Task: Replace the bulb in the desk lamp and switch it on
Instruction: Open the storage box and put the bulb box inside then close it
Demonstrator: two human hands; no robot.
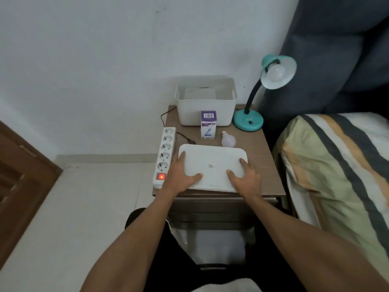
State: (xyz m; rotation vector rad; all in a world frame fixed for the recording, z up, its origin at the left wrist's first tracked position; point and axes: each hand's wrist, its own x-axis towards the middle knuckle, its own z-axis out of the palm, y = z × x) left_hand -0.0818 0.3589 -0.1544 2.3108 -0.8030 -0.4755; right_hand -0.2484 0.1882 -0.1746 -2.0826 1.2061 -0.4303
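Observation:
A teal desk lamp (pixel 249 121) stands at the back right of the small brown table (pixel 265 152), its shade tilted toward me with a white bulb (pixel 276 73) in the socket, unlit. A loose white bulb (pixel 228 140) lies on the table beside a purple and white bulb box (pixel 208 125). A white rectangular lid (pixel 212 167) lies flat at the table's front. My left hand (pixel 182 175) grips the lid's left edge and my right hand (pixel 245 179) grips its right edge.
An open white bin (pixel 206 113) stands at the back of the table. A white power strip (pixel 165 155) with a lit red switch lies along the left edge, a black cord beside it. A bed (pixel 336 165) is at the right, a wooden door (pixel 23 182) at the left.

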